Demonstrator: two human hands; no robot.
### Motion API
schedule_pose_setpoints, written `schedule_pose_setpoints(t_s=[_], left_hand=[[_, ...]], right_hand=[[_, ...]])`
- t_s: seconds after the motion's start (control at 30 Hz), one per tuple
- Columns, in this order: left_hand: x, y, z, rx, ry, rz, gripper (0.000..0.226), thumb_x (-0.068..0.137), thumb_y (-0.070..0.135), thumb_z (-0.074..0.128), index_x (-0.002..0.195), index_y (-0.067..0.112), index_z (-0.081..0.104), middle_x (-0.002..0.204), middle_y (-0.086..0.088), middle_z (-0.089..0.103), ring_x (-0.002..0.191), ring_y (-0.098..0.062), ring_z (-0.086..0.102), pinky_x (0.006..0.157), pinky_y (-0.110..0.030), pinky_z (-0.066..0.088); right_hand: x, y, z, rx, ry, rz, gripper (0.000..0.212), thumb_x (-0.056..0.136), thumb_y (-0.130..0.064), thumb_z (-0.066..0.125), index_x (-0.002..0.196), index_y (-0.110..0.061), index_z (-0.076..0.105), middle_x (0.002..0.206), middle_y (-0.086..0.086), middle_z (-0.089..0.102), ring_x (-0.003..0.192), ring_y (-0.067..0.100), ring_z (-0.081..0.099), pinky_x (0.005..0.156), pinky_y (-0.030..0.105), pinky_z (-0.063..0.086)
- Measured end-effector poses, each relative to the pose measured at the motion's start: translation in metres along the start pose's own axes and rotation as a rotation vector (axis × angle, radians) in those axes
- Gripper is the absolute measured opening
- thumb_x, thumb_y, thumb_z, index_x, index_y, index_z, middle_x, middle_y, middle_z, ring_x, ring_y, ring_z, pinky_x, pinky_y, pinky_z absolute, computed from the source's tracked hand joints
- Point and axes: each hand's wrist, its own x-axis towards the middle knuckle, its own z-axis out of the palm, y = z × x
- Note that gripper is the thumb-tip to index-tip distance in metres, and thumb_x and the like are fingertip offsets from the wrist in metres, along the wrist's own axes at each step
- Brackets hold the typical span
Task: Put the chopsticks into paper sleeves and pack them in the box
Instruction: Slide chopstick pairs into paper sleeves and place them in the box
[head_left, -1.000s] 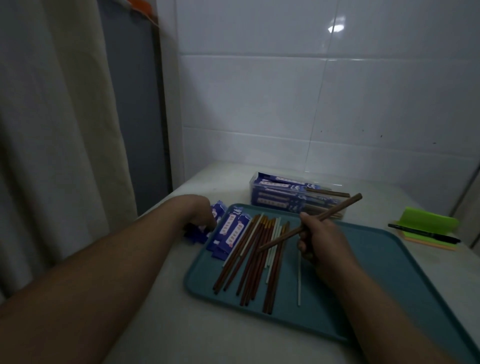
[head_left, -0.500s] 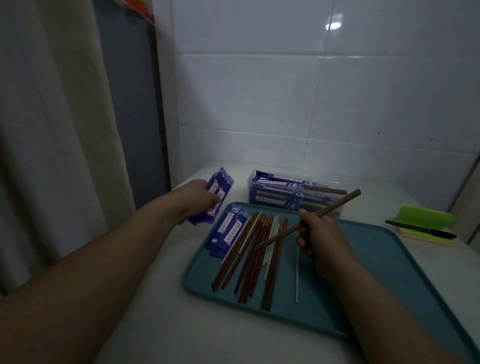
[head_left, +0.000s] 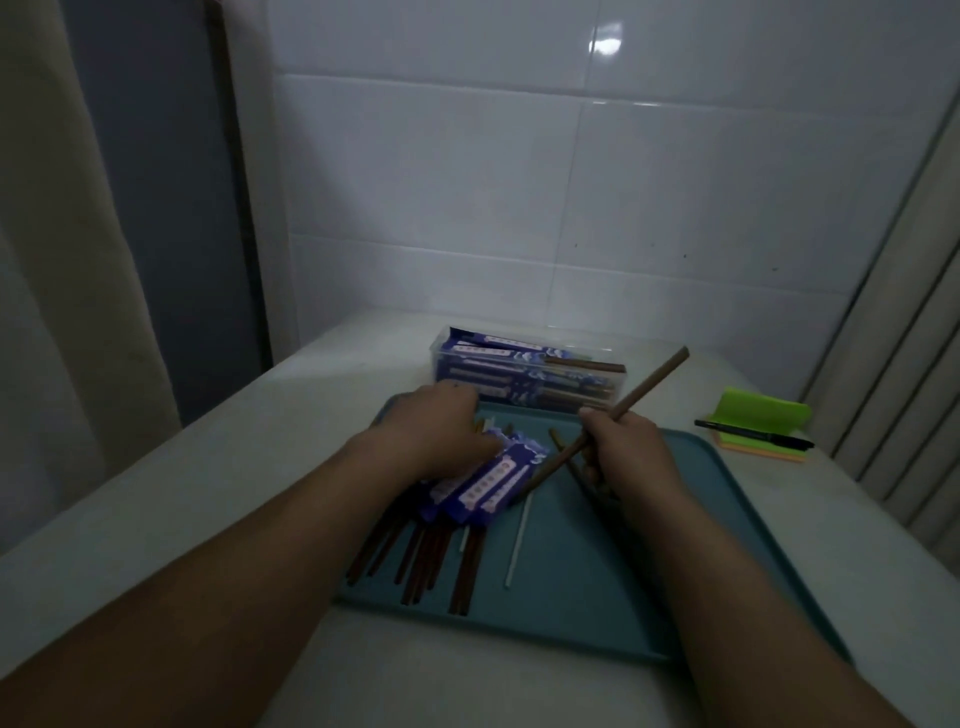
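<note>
Over the tray (head_left: 597, 571), left hand (head_left: 431, 436) holding blue sleeves (head_left: 488, 480), right hand (head_left: 628, 447) gripping brown chopsticks (head_left: 649, 387).

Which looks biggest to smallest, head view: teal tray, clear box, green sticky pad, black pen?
1. teal tray
2. clear box
3. green sticky pad
4. black pen: pad's length, far thinner

Tray (head_left: 571, 597) sits at the front right of the tabletop (head_left: 249, 478), with the box (head_left: 524, 379) just behind its far edge. Loose chopsticks (head_left: 421, 561) lie along the tray's left part, and the paper sleeves (head_left: 483, 483) lie across them under the left hand (head_left: 436, 431). A lone chopstick (head_left: 519, 540) lies just right of them. The right hand (head_left: 628, 447) is over mid-tray, its held chopstick (head_left: 644, 395) slanting back toward the box. The notepad (head_left: 758, 415) is at the right rear, with the pen (head_left: 753, 434) on it.
</note>
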Motion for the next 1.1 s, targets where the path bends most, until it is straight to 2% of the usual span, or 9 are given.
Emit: schedule_pose_setpoints(t_s=[0.2, 0.4, 0.57, 0.67, 0.8, 0.87, 0.97, 1.03, 1.1], left_hand=[[0.004, 0.019, 0.016, 0.042, -0.068, 0.145, 0.064, 0.08, 0.075, 0.062, 0.123, 0.027, 0.059, 0.122, -0.003, 0.057, 0.11, -0.026, 0.057, 0.096, -0.043, 0.05], [-0.001, 0.017, 0.021, 0.111, -0.005, 0.201, 0.04, 0.09, 0.061, 0.058, 0.116, 0.031, 0.061, 0.117, 0.0, 0.056, 0.113, -0.026, 0.055, 0.097, -0.043, 0.042], [-0.007, 0.02, 0.023, 0.131, 0.04, 0.253, 0.044, 0.093, 0.064, 0.054, 0.128, 0.036, 0.058, 0.12, 0.002, 0.058, 0.118, -0.023, 0.054, 0.101, -0.046, 0.035], [-0.01, 0.018, 0.025, 0.105, 0.09, 0.282, 0.036, 0.098, 0.055, 0.052, 0.128, 0.037, 0.059, 0.117, 0.004, 0.058, 0.117, -0.022, 0.054, 0.097, -0.043, 0.034], [-0.01, 0.02, 0.019, 0.012, 0.153, 0.351, 0.026, 0.102, 0.042, 0.054, 0.123, 0.034, 0.069, 0.098, 0.008, 0.053, 0.104, -0.022, 0.057, 0.08, -0.037, 0.036], [-0.011, 0.021, 0.015, -0.025, 0.191, 0.373, 0.019, 0.102, 0.035, 0.056, 0.113, 0.031, 0.07, 0.097, 0.005, 0.063, 0.097, -0.023, 0.061, 0.079, -0.037, 0.041], [-0.015, 0.02, 0.012, -0.099, 0.244, 0.35, 0.009, 0.104, 0.025, 0.05, 0.096, 0.026, 0.05, 0.09, -0.001, 0.065, 0.081, -0.028, 0.06, 0.069, -0.038, 0.042], [-0.016, 0.022, 0.015, -0.176, 0.19, 0.338, 0.013, 0.105, 0.024, 0.045, 0.095, 0.025, 0.038, 0.087, -0.003, 0.06, 0.076, -0.029, 0.056, 0.068, -0.043, 0.047], [-0.018, 0.027, 0.02, -0.225, 0.127, 0.336, 0.015, 0.106, 0.035, 0.046, 0.098, 0.025, 0.039, 0.09, -0.002, 0.06, 0.08, -0.027, 0.057, 0.072, -0.043, 0.049]], right_hand=[[0.016, -0.003, -0.005, -0.12, 0.035, -0.022, 0.021, 0.1, -0.022, 0.058, 0.084, -0.011, 0.062, 0.063, 0.009, 0.058, 0.042, 0.018, 0.056, 0.041, 0.023, 0.037], [0.022, -0.008, -0.017, -0.248, 0.062, -0.178, 0.015, 0.1, -0.03, 0.061, 0.095, -0.016, 0.064, 0.08, 0.005, 0.065, 0.06, 0.022, 0.064, 0.039, 0.017, 0.04], [0.014, 0.01, -0.018, -0.226, 0.008, -0.205, 0.018, 0.1, -0.034, 0.065, 0.093, -0.017, 0.063, 0.072, 0.002, 0.065, 0.052, 0.016, 0.064, 0.047, 0.027, 0.046], [0.013, 0.01, -0.02, -0.214, 0.001, -0.229, 0.018, 0.102, -0.033, 0.062, 0.093, -0.018, 0.061, 0.072, 0.003, 0.065, 0.052, 0.016, 0.066, 0.046, 0.026, 0.047], [0.013, 0.011, -0.023, -0.138, -0.077, -0.149, 0.021, 0.103, -0.03, 0.062, 0.091, -0.013, 0.062, 0.07, 0.008, 0.065, 0.051, 0.021, 0.067, 0.043, 0.025, 0.045], [0.013, 0.011, -0.025, -0.082, -0.093, -0.093, 0.022, 0.104, -0.029, 0.06, 0.091, -0.011, 0.062, 0.067, 0.008, 0.064, 0.051, 0.023, 0.066, 0.042, 0.026, 0.045], [0.014, 0.011, -0.026, 0.007, -0.077, -0.039, 0.021, 0.104, -0.028, 0.059, 0.094, -0.01, 0.062, 0.067, 0.007, 0.064, 0.053, 0.024, 0.066, 0.043, 0.026, 0.046], [0.014, 0.011, -0.026, 0.066, -0.076, -0.01, 0.02, 0.104, -0.027, 0.057, 0.095, -0.01, 0.06, 0.067, 0.008, 0.063, 0.052, 0.024, 0.065, 0.043, 0.026, 0.045], [0.013, 0.01, -0.024, 0.134, -0.079, 0.007, 0.019, 0.105, -0.025, 0.056, 0.095, -0.01, 0.058, 0.066, 0.008, 0.06, 0.05, 0.024, 0.062, 0.04, 0.026, 0.044]])
